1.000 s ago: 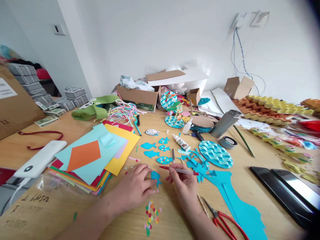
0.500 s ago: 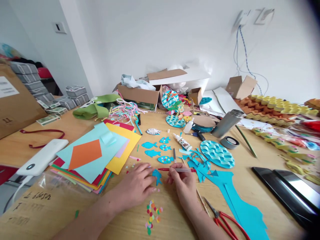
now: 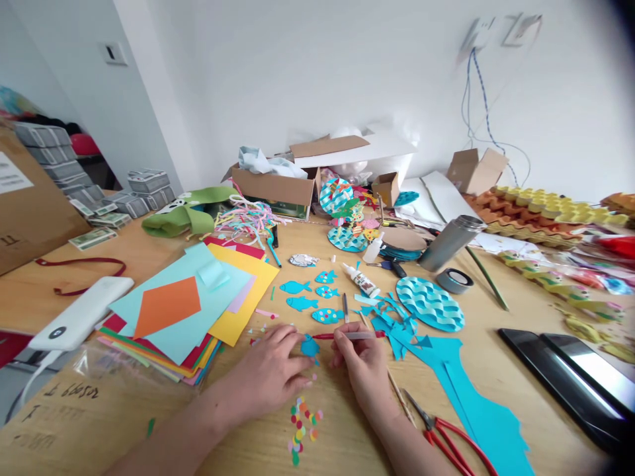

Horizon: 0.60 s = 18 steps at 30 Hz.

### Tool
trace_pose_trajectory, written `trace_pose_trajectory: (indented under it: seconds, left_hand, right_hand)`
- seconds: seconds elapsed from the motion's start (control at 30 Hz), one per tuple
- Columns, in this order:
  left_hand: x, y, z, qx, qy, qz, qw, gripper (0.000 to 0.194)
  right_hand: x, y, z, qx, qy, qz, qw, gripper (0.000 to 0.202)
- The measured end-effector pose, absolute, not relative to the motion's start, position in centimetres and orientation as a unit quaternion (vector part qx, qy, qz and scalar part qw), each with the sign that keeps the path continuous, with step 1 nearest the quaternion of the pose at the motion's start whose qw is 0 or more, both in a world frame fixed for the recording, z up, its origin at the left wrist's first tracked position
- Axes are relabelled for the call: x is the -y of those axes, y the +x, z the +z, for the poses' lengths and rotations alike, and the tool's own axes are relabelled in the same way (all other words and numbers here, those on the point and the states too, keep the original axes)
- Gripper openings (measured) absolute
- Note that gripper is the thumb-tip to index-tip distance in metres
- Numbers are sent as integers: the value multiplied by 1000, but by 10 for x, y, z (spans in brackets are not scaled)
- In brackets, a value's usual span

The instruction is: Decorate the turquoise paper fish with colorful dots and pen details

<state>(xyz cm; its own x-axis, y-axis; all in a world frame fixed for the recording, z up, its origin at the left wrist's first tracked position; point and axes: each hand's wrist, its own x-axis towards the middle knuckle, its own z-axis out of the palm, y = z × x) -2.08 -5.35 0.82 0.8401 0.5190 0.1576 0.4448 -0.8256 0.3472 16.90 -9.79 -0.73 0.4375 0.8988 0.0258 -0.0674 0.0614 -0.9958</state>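
My right hand is closed round a red pen, whose tip points left at a small blue paper fish. Beside that fish, my left hand lies on the table with its fingers spread, the fingertips at the fish's left edge. Several blue fish lie just beyond the hands, and one has coloured dots. Small coloured paper dots are scattered nearer to me, between my forearms.
Coloured paper sheets are stacked at the left. Red-handled scissors, blue paper scraps and a woven blue disc lie at the right. Behind them are a glue bottle, a metal flask and boxes.
The small blue fish has turned a little, its tail now lying more to the right. Both hands stay in nearly the same place, with the pen still held.
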Motion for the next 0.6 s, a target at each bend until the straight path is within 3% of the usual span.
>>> trace_pose_trajectory:
  seconds: [0.6]
  left_hand:
    - [49, -23, 7, -254, 946, 128, 158, 25]
  right_hand:
    - [96, 167, -5, 398, -575, 412, 585, 46]
